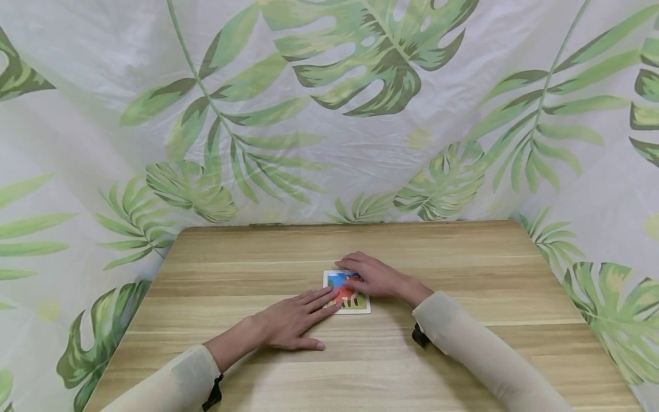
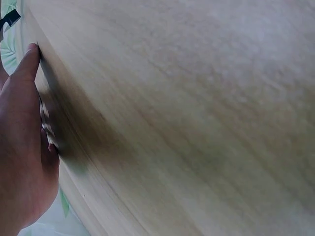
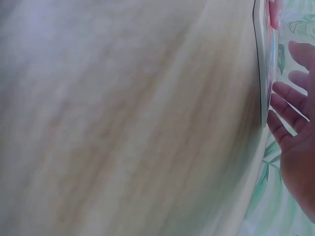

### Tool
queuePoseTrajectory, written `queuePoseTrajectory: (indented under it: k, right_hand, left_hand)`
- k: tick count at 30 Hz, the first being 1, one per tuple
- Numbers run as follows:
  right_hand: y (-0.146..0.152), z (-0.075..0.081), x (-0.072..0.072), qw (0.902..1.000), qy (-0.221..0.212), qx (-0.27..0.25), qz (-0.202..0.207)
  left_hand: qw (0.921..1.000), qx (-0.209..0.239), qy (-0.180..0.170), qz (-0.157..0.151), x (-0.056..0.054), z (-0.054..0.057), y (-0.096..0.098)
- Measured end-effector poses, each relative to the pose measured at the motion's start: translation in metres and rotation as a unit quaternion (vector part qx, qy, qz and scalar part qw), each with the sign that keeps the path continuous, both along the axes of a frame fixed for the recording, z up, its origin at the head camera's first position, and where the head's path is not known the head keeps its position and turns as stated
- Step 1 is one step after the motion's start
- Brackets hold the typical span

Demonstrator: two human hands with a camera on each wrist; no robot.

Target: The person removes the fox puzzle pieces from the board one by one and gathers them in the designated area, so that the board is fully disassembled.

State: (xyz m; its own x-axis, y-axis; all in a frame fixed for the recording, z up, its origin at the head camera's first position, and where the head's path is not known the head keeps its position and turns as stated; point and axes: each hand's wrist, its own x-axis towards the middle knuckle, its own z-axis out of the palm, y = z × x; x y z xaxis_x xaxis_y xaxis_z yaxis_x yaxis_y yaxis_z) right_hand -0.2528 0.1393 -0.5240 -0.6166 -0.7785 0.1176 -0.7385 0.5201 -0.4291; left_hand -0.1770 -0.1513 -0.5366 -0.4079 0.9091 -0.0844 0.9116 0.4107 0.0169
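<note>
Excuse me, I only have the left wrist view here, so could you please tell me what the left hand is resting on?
Observer: The head view shows the left hand resting on the left part of a picture card.
Operator: Thank you; could you tell me whether anything else covers it?
Observer: Yes, in the head view the right hand covers its upper right corner.
Operator: And what can you make out of the picture, please?
Observer: An orange animal under a blue sky, partly hidden by the hands.
</note>
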Motion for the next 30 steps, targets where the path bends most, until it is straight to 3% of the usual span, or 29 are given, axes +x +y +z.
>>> queuePoseTrajectory:
  k: [14, 30]
  right_hand:
    - [-0.013, -0.004, -0.015, 0.9986, 0.01, -0.041, 0.031]
    - [-0.02, -0.005, -0.025, 0.9971, -0.044, -0.051, 0.036]
  left_hand:
    - [0.9999, -0.002, -0.009, 0.004, 0.0, 0.001, -0.001]
    - [0.9998, -0.002, -0.021, 0.005, 0.001, 0.005, -0.001]
